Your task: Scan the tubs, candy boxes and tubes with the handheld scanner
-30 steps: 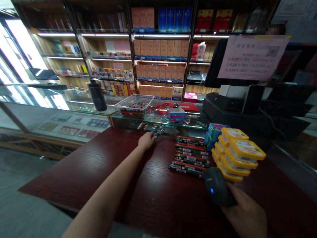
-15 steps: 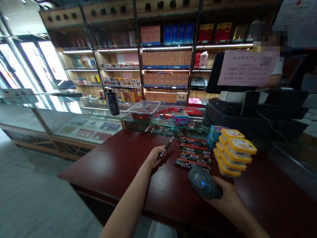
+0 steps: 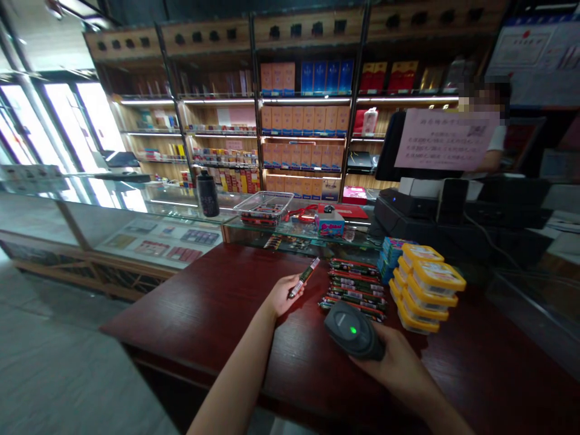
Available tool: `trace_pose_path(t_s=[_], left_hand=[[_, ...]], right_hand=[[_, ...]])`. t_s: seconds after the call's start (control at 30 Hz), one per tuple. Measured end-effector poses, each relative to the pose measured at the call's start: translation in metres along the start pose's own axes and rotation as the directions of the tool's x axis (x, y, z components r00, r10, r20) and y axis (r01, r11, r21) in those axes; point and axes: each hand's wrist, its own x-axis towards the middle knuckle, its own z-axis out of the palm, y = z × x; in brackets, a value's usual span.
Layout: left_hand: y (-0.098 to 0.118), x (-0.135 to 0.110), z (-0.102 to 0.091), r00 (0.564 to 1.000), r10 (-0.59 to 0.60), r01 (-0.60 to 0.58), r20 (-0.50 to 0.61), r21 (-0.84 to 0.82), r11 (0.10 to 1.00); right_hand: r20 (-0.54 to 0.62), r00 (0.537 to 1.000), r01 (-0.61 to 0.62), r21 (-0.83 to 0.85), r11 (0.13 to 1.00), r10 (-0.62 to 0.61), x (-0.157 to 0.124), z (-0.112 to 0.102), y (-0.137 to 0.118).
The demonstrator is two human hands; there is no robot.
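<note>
My left hand (image 3: 281,295) is closed on a thin wrapped snack stick (image 3: 304,277), held tilted above the dark red wooden table (image 3: 212,308). My right hand (image 3: 393,365) grips a black barcode scanner (image 3: 353,330) with a green light lit on its head, pointing toward the stick. A row of several similar sticks (image 3: 356,286) lies on the table just right of my left hand. Beside that row stands a stack of yellow-lidded tubs (image 3: 428,286).
Blue packs (image 3: 390,252) sit behind the tubs. A glass counter (image 3: 290,229) holds a clear plastic tray (image 3: 264,208), a small box (image 3: 329,224) and a black bottle (image 3: 208,194). A register unit (image 3: 453,211) stands at right, a person behind it. Shelves of boxes fill the back wall.
My left hand picked a stick up from the far table edge and drew it back toward me. The scanner moved left toward it, and its light went from blue to green.
</note>
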Motion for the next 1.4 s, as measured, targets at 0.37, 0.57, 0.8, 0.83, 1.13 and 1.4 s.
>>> trace_pose_path(t_s=[0.37,0.57,0.8,0.83,1.13,1.4], left_hand=[[0.004,-0.005,0.007,1.0,0.013,-0.01,-0.026,0.103,0.995],[-0.004,-0.002,0.009,0.988,0.146,-0.154,0.05,0.282,0.947],[-0.005,0.021,0.032,0.906,0.38,-0.386,0.186,0.729,0.565],[-0.004,0.027,0.038,0.898,0.383,-0.393,0.215,0.784,0.481],[-0.016,0.093,0.104,0.869,0.332,-0.358,0.366,0.93,-0.089],[-0.042,0.112,0.097,0.833,0.456,-0.356,0.313,0.935,0.008]], right_hand=[[-0.116,0.992,-0.022,-0.513,0.858,-0.044,-0.012,-0.017,0.031],[-0.217,0.923,0.035,-0.774,0.632,-0.317,-0.03,-0.037,0.081],[-0.227,0.833,0.098,-0.837,0.538,-0.505,-0.033,-0.039,0.094],[-0.233,0.827,0.098,-0.836,0.54,-0.511,-0.032,-0.039,0.094],[-0.288,0.828,0.053,-0.814,0.578,-0.482,-0.032,-0.042,0.09],[-0.316,0.826,0.039,-0.794,0.606,-0.467,-0.032,-0.045,0.09]])
